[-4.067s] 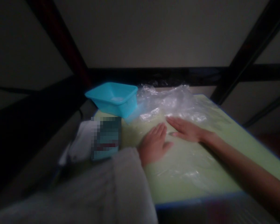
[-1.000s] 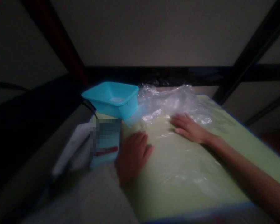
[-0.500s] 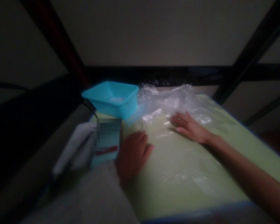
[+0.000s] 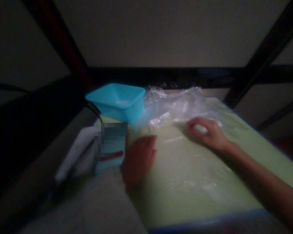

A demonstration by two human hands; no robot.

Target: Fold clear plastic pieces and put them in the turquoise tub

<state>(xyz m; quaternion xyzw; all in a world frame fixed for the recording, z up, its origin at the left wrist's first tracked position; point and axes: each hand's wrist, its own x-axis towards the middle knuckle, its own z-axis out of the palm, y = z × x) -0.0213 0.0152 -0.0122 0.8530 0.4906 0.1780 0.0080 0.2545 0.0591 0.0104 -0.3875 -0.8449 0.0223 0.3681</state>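
Clear plastic sheeting (image 4: 183,105) lies over a pale green tabletop, bunched and shiny towards the back and flatter in front. My left hand (image 4: 139,159) rests on the sheeting's left side, its fingers stretched out flat and the thumb slightly apart. Over the right part of the plastic is my right hand (image 4: 210,133), its thumb and fingertips brought together in a ring. Whether a bit of film is caught at those fingertips is too blurred to tell.
A turquoise plastic tub (image 4: 134,110) stands at the back left with something pale inside. In front of it is a partly pixelated box or booklet (image 4: 109,165) with a red stripe, beside a white object (image 4: 73,156) and a black cable (image 4: 95,112). Dark metal bars (image 4: 261,55) frame the wall.
My right hand has gone from lying flat on the plastic to a raised, pinched shape, a little further right. The left hand's fingers have straightened slightly; the tub has stayed put.
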